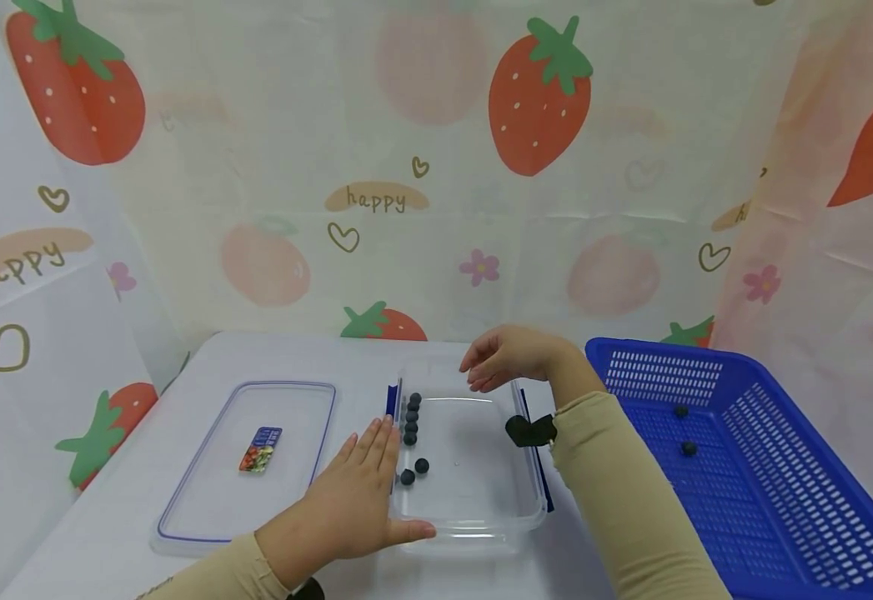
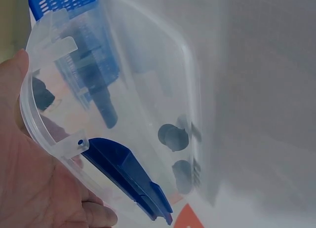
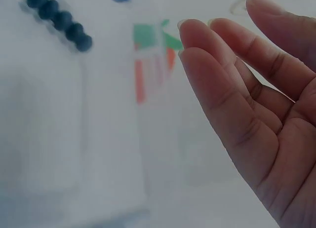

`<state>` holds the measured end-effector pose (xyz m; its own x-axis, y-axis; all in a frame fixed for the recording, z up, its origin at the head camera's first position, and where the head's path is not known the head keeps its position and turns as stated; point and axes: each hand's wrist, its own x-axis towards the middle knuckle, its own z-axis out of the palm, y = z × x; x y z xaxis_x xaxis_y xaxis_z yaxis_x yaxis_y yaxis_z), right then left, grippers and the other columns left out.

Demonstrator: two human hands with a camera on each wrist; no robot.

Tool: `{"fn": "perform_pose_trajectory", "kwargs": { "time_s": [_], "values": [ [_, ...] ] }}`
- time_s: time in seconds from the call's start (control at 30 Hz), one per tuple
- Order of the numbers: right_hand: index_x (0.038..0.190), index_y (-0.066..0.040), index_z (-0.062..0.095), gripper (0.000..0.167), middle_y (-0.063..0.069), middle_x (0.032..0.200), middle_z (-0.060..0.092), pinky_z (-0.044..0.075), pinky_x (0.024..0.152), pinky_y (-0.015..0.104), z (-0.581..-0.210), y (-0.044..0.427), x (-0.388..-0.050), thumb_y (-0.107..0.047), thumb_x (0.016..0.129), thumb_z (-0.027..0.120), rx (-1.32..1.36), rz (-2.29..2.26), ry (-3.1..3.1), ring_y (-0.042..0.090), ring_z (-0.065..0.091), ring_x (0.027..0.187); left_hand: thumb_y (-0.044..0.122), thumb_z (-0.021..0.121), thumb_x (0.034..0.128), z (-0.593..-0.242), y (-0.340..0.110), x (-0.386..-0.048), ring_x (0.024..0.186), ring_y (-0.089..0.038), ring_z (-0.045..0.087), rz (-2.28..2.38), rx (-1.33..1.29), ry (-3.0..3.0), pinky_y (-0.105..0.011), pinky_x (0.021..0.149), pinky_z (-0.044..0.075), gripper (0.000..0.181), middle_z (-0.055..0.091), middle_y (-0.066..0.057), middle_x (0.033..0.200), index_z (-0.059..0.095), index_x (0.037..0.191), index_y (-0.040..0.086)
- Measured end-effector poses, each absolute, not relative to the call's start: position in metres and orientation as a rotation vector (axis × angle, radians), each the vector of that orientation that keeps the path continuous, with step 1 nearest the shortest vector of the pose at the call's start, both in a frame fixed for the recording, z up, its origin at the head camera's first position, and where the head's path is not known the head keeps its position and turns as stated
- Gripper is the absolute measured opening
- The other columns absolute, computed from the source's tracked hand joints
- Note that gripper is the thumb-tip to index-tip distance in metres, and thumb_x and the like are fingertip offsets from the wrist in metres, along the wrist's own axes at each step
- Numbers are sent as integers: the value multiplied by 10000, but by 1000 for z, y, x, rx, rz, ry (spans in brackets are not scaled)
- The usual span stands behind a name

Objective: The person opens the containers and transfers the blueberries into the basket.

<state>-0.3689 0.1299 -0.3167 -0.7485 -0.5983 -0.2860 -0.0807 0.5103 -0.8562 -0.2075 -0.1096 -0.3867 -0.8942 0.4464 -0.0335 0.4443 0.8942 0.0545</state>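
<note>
A clear plastic box (image 1: 474, 467) with blue side clips stands on the table. Along its left side lie several dark round balls (image 1: 411, 417) in a row, with two more (image 1: 422, 466) nearer its front. My left hand (image 1: 353, 500) rests against the box's left edge and front corner, fingers straight, thumb spread; the left wrist view shows the palm (image 2: 44, 188) beside the rim and a blue clip (image 2: 123, 169). My right hand (image 1: 514, 357) hovers over the box's back right, fingers relaxed and slightly bent, holding nothing; the right wrist view shows its fingers (image 3: 222, 99) apart from the balls (image 3: 61, 20).
To the left lies a clear lid (image 1: 203, 500) with a blue seal, a small colourful label (image 1: 260, 450) on it. A blue perforated basket (image 1: 729, 500) at the right holds two dark balls (image 1: 689, 448). A strawberry-patterned curtain (image 1: 436, 275) hangs behind the table.
</note>
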Motion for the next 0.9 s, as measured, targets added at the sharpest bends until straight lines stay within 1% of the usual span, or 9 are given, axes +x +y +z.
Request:
{"fn": "perform_pose_trajectory", "kwargs": {
  "time_s": [0.13, 0.2, 0.37, 0.43, 0.53, 0.63, 0.8, 0.9],
  "values": [
    [973, -22, 654, 162, 165, 933, 654, 518, 793, 362, -328, 111, -367, -95, 829, 664, -557, -1164, 2179, 304, 643, 874, 861, 325, 678, -388, -109, -207, 1389, -312, 54, 84, 714, 3019, -500, 1091, 127, 1184, 82, -181, 1513, 146, 1445, -23],
    [961, -19, 657, 148, 188, 944, 655, 526, 772, 346, -334, 104, -366, -82, 828, 662, -557, -1157, 2170, 303, 646, 867, 857, 331, 682, -388, -109, -207, 1389, -314, 56, 89, 720, 3022, -501, 1091, 128, 1180, 85, -184, 1512, 150, 1443, -27],
    [931, -6, 657, 114, 197, 922, 654, 532, 753, 345, -348, 87, -365, -25, 818, 654, -560, -1130, 2132, 308, 642, 855, 873, 291, 671, -388, -109, -208, 1389, -313, 58, 84, 733, 3019, -503, 1089, 133, 1193, 87, -183, 1512, 151, 1443, -25],
    [922, -7, 659, 115, 161, 890, 658, 534, 742, 340, -354, 82, -363, -22, 808, 664, -566, -1093, 2131, 278, 645, 827, 874, 286, 671, -388, -109, -208, 1389, -311, 58, 80, 734, 3017, -504, 1089, 135, 1192, 87, -181, 1512, 151, 1443, -24],
    [960, 31, 648, 167, 144, 874, 654, 536, 733, 339, -362, 75, -361, -16, 801, 669, -564, -1030, 2117, 242, 647, 793, 855, 321, 688, -389, -109, -208, 1388, -313, 55, 86, 740, 3017, -507, 1088, 135, 1172, 87, -184, 1511, 155, 1442, -28],
    [1007, 53, 634, 218, 140, 876, 652, 537, 727, 342, -370, 72, -360, 0, 798, 662, -525, -971, 2103, 233, 649, 777, 848, 333, 694, -388, -108, -208, 1387, -316, 57, 82, 748, 3020, -510, 1086, 138, 1167, 91, -190, 1509, 159, 1440, -32],
    [999, 10, 656, 207, 138, 911, 657, 536, 724, 329, -379, 68, -361, 8, 792, 656, -482, -848, 2128, 224, 647, 766, 853, 331, 688, -388, -109, -209, 1387, -313, 61, 69, 750, 3029, -508, 1087, 139, 1176, 96, -195, 1505, 155, 1440, -33],
    [985, -9, 664, 191, 121, 899, 654, 534, 731, 320, -384, 65, -361, 6, 794, 652, -498, -797, 2131, 213, 643, 761, 870, 308, 673, -389, -111, -209, 1388, -310, 60, 70, 743, 3029, -506, 1087, 140, 1194, 96, -193, 1506, 154, 1440, -32]
  ]
}}
